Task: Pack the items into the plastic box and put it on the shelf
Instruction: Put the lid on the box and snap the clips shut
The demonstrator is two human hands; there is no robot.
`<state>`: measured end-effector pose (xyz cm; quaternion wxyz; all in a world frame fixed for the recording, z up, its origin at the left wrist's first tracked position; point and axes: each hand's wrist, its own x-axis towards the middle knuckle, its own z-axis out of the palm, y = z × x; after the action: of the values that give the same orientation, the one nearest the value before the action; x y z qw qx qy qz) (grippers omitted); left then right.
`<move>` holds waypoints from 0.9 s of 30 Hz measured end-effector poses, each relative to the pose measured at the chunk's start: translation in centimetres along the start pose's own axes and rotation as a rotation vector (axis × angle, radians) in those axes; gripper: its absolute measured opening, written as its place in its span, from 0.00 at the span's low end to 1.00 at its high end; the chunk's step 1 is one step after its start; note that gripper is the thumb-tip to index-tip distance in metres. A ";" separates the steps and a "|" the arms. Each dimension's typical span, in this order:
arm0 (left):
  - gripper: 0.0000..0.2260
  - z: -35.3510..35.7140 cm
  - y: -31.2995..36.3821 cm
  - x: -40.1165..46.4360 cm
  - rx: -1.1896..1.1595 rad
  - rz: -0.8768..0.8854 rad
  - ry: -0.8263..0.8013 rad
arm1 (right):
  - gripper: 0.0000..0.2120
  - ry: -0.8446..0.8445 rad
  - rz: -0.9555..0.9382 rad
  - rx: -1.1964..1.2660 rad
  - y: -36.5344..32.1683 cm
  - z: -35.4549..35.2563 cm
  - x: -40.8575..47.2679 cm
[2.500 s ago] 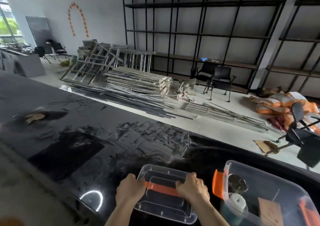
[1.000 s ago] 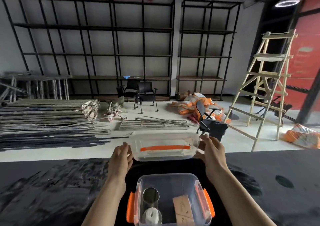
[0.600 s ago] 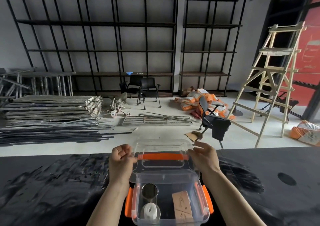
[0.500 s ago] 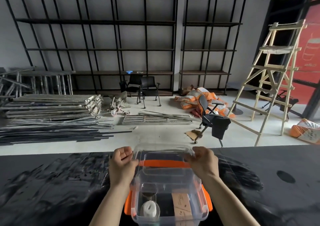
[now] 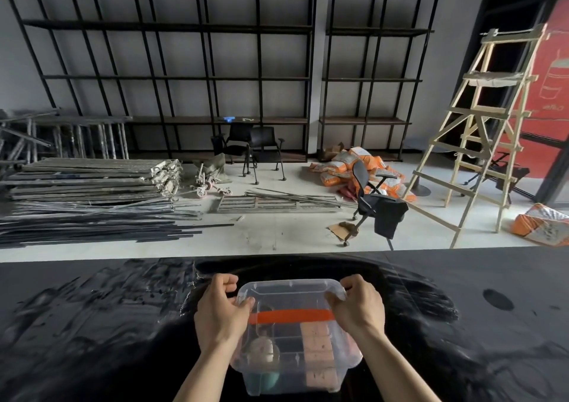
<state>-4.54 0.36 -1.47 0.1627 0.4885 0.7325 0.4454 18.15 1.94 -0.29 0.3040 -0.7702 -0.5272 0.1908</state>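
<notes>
Head view: clear ribbed lid (image 5: 291,297)

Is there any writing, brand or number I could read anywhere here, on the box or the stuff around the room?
None can be read.
Cardboard piece inside the plastic box: faint marks, too blurred.
Orange sacks on the floor: print too small.
Red wall: a drawn cup outline and small marks below it, illegible.

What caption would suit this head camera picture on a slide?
Both hands, left hand and right hand, press the clear lid onto the packed plastic box.
</notes>
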 end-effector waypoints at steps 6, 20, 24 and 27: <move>0.19 0.3 -0.2 -0.5 0.032 0.027 -0.009 | 0.24 -0.041 0.047 -0.001 0.8 0.4 -0.6; 0.39 0.2 -2.3 0.1 0.023 -0.382 -0.216 | 0.39 -0.244 0.446 0.197 2.1 0.4 0.8; 0.23 -0.3 -1.1 0.2 0.106 -0.371 -0.259 | 0.25 -0.065 0.342 0.089 1.2 0.5 0.1; 0.19 -0.2 -0.3 -0.3 0.233 -0.259 -0.134 | 0.22 0.063 0.213 -0.006 0.6 1.1 -0.9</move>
<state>-4.75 -0.06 -1.65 0.2094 0.4341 0.8235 0.2993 17.52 1.26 -1.55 0.2962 -0.8285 -0.4329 0.1963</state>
